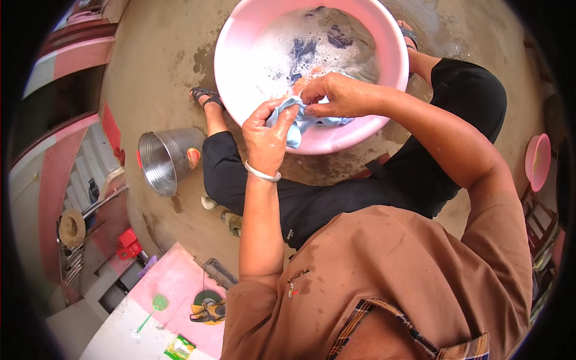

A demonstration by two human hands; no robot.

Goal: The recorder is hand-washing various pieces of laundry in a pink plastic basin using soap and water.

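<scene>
Between my two hands is a wet light-blue cloth [294, 135], held over the near rim of a large pink basin [351, 140]. My left hand [267, 132], with a silver bangle [262, 172] on its wrist, pinches the cloth between thumb and fingers. The bent fingers of my right hand [339, 95] grip the cloth's upper edge. More of the blue fabric hangs toward the basin's inside. Sudsy water [283, 54] fills the basin, with dark-blue cloth [303, 49] and an orange piece [310, 81] partly under the foam.
A metal bucket [168, 157] lies tipped on its side left of my knee. At lower left, a pink-and-white surface [166, 288] holds a green fly swatter [157, 306] and a green packet [180, 347]. A small pink basin [537, 162] stands at far right.
</scene>
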